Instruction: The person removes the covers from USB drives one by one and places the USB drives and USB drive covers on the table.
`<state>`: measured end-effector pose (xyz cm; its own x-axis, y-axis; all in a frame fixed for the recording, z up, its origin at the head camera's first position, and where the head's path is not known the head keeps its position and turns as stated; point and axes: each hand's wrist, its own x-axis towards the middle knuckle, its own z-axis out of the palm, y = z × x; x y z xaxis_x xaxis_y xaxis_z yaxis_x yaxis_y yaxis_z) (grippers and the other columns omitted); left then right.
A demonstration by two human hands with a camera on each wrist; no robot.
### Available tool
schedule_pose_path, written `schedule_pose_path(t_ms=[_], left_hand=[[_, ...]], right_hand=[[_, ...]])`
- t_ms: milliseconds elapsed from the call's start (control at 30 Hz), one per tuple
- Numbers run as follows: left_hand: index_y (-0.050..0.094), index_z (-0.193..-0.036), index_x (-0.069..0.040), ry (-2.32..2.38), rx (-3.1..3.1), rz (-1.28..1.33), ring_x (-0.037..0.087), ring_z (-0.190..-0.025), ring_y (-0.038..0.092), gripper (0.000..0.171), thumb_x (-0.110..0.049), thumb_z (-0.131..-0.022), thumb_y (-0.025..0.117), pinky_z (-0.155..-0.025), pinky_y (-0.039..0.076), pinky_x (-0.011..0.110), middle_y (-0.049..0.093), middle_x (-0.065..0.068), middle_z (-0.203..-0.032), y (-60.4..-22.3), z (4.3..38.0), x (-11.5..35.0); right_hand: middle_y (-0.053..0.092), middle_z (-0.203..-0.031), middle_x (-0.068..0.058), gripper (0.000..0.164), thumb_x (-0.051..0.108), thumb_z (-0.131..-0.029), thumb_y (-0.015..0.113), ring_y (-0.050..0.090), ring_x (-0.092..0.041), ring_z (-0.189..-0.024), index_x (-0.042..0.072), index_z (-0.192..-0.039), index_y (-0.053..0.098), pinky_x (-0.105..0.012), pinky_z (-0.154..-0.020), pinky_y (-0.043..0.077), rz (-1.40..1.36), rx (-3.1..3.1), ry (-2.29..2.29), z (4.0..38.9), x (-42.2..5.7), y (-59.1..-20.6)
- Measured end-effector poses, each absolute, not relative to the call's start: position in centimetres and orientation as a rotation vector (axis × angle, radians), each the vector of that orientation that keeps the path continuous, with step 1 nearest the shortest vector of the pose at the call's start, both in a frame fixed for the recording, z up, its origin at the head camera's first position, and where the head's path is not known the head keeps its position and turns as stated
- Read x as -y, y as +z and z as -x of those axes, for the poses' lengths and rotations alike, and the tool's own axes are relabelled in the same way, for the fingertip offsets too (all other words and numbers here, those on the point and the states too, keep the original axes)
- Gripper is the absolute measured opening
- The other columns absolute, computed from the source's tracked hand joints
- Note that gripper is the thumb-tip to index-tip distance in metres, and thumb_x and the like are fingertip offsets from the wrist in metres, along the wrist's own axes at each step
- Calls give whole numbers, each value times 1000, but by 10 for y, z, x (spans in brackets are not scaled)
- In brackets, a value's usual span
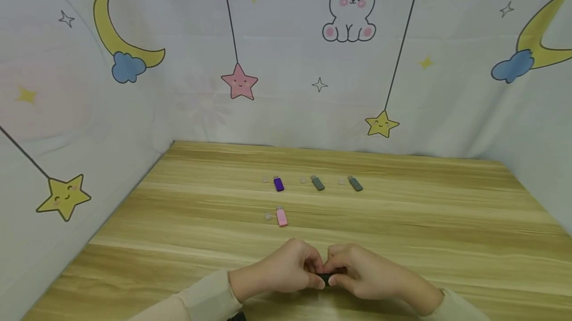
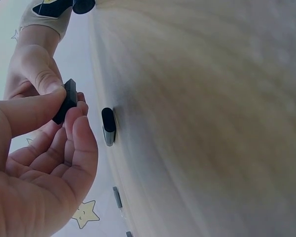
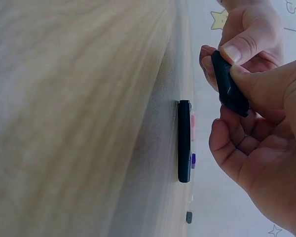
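Note:
Both hands meet near the front of the table (image 1: 424, 231). My left hand (image 1: 288, 266) pinches one end of a small black stick (image 1: 326, 278), shaped like a USB stick, between thumb and fingers. The other end is pinched by my right hand (image 1: 366, 271). In the right wrist view the stick (image 3: 229, 86) is slim and bevelled, held above the table; fingertips cover part of it. Below the hands, a second black stick-shaped piece (image 3: 184, 142) lies on the table, hidden in the head view. Ahead of the hands lies a pink USB stick (image 1: 281, 217) with its metal plug bare.
Farther back lie a purple USB stick (image 1: 279, 184) and two grey-green USB sticks, one in the middle (image 1: 318, 183) and one to the right (image 1: 355, 184). Small clear caps, one (image 1: 268, 217) beside the pink stick, sit left of each. A printed cloth (image 1: 286, 117) rises behind the table.

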<state>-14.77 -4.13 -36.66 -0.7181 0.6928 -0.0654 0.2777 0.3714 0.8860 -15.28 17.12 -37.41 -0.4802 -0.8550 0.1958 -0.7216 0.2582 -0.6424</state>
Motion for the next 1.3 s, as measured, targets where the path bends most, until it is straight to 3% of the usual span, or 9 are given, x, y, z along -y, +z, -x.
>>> schedule_pose_path(t_ms=[1000,1300], left_hand=[[70,-79,2,1282,-2235,-800,1,-60,53,6,2,-78,75,-55,44,15,65,0,-69,-369,156,47],[69,-79,-1,1264,-2285,-779,3,-63,54,6,0,-80,74,-58,45,17,64,-3,-70,-365,162,50]], right_hand=[[45,-77,10,16,7,-90,66,37,7,-70,8,-104,73,-13,-60,43,1508,-2383,-985,156,-172,-372],[49,-80,12,16,4,-88,66,39,5,-70,5,-103,73,-15,-62,45,1398,-2445,-951,161,-174,-368]])
